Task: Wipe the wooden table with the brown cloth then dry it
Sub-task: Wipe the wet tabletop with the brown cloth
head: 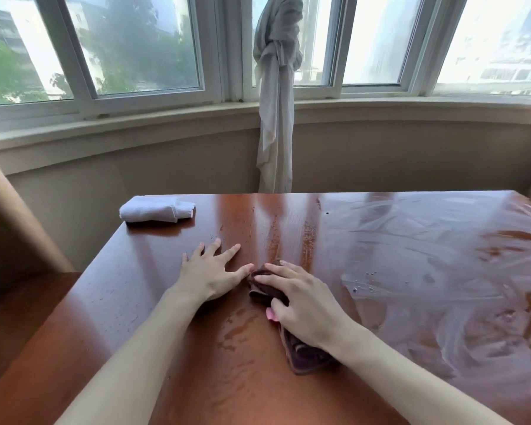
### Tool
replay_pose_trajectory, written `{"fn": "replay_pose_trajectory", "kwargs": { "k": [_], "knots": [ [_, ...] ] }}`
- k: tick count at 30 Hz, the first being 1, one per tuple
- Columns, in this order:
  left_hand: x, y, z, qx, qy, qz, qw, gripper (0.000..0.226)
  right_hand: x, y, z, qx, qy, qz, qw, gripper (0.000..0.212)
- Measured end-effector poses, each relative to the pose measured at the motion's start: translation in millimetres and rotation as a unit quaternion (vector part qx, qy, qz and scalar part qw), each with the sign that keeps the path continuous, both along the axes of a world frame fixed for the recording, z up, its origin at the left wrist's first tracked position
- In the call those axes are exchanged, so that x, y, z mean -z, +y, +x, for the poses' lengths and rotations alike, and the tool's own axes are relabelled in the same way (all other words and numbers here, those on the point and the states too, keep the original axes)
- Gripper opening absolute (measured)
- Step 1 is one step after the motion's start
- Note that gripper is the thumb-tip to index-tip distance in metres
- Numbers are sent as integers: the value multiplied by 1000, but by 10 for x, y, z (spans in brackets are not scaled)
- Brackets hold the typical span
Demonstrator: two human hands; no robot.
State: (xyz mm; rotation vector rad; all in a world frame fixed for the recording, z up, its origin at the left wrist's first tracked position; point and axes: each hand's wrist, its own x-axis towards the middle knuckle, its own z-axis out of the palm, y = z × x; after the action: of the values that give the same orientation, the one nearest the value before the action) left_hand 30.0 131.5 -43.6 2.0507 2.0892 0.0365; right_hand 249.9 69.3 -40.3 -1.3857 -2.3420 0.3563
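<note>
My right hand (301, 305) presses the crumpled brown cloth (301, 351) flat, fingers loosely spread over it; my left hand (210, 273) lies palm-down, fingers splayed wide, on the glossy wooden surface (129, 277).

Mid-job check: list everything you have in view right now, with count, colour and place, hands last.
wooden table: one, reddish brown, fills the lower frame; wet streaks and smears on its right half
brown cloth: one, dark brown, bunched on the table near the middle, under the right hand
white cloth: one, white, folded, far left corner of the table
curtain: one, grey, knotted, hanging in front of the window behind the table
window: curved row of panes, white frames, across the back wall
left hand: one, flat on the table, fingers spread, beside the brown cloth
right hand: one, pressing on the brown cloth
</note>
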Motion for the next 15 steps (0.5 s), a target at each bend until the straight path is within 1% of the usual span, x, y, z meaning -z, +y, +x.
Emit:
{"fn": "replay_pose_trajectory", "kwargs": {
  "k": [3,6,10,15],
  "knots": [
    [4,14,-13,8,15,3,1000,79,-39,296,18,18,13,-19,1000,53],
    [75,-45,-7,11,16,23,1000,81,-69,1022,40,78,16,0,997,50],
    [104,-44,-14,16,19,32,999,79,-94,2018,104,147,17,-9,989,46],
    [171,-44,31,11,23,23,999,70,-13,2913,76,217,12,-1,976,44]
  ]
}}
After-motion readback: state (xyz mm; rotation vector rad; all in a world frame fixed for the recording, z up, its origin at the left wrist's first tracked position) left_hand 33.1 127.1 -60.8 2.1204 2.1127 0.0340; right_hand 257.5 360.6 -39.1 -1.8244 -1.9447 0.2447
